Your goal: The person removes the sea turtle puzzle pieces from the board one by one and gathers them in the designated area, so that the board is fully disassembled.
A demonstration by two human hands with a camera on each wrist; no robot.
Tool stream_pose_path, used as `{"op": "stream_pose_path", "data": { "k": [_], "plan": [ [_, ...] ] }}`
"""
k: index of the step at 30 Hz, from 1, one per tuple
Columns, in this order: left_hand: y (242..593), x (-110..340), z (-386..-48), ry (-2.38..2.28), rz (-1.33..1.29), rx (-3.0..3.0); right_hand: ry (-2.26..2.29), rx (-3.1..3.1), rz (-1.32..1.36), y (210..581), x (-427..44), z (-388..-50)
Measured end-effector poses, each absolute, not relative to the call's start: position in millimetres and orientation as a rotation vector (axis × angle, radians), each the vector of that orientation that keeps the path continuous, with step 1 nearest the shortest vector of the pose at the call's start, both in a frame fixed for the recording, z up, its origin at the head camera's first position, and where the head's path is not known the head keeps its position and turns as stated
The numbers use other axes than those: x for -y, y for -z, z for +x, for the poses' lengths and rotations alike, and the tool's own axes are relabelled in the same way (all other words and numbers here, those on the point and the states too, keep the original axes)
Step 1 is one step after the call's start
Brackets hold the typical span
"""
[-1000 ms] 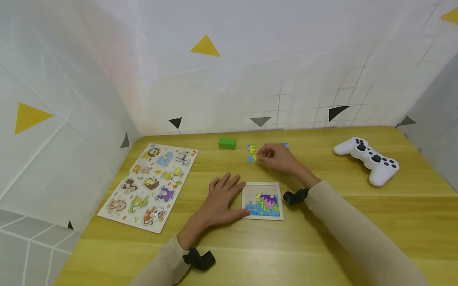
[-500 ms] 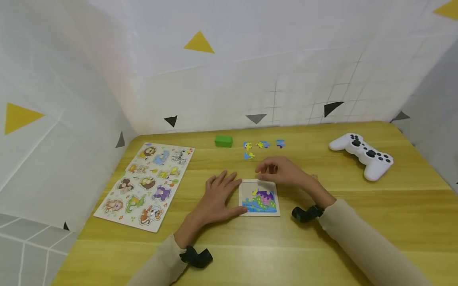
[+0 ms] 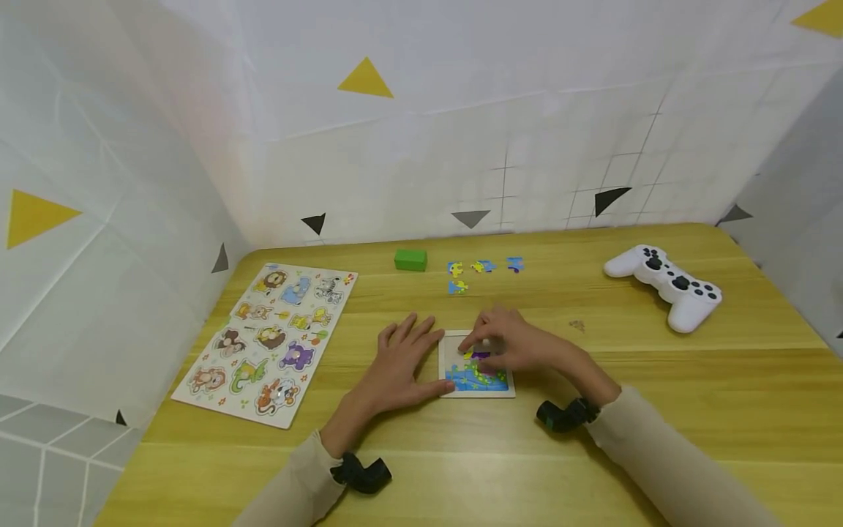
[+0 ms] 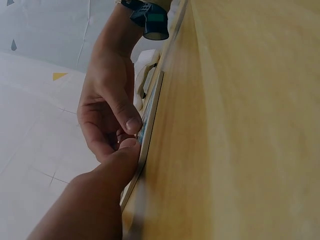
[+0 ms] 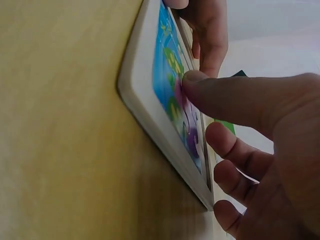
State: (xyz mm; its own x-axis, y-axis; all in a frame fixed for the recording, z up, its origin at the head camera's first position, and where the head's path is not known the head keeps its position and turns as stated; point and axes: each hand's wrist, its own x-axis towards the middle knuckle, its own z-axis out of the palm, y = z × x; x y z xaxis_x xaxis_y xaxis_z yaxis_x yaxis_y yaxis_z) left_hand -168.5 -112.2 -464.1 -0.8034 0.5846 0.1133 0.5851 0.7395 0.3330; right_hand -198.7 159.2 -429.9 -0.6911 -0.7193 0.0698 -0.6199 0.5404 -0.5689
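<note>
A small jigsaw puzzle in a pale wooden frame [image 3: 443, 366] lies on the table, its lower part filled with blue, green and purple pieces [image 3: 464, 380]. Along its left side rests my left hand [image 3: 398, 373], fingers spread, thumb on the frame's edge. Over the puzzle is my right hand [image 3: 520, 344], its index finger and thumb bent down at the picture. In the right wrist view the right thumb [image 5: 225, 97] touches the printed surface of the puzzle [image 5: 172, 65]. Whether a piece lies between those fingers is hidden.
Several loose jigsaw pieces [image 3: 484, 266] lie behind the frame, with a green block [image 3: 411, 260] to their left. An animal peg board [image 3: 263, 344] occupies the left side. A white game controller [image 3: 665, 285] sits at the right. White walls stand behind the table.
My right hand has come from the loose pieces at the back toward me and down over the framed puzzle. My left hand has stayed beside the frame. The head view has shifted slightly.
</note>
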Motion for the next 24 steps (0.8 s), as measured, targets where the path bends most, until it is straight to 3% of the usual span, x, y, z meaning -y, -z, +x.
{"op": "stream_pose_path", "data": {
  "k": [24],
  "plan": [
    [462.5,111.6,-167.9,0.552,-0.979,2.925,0.822,-2.593,-1.119,430.1,-161.5,-191.5]
  ]
}}
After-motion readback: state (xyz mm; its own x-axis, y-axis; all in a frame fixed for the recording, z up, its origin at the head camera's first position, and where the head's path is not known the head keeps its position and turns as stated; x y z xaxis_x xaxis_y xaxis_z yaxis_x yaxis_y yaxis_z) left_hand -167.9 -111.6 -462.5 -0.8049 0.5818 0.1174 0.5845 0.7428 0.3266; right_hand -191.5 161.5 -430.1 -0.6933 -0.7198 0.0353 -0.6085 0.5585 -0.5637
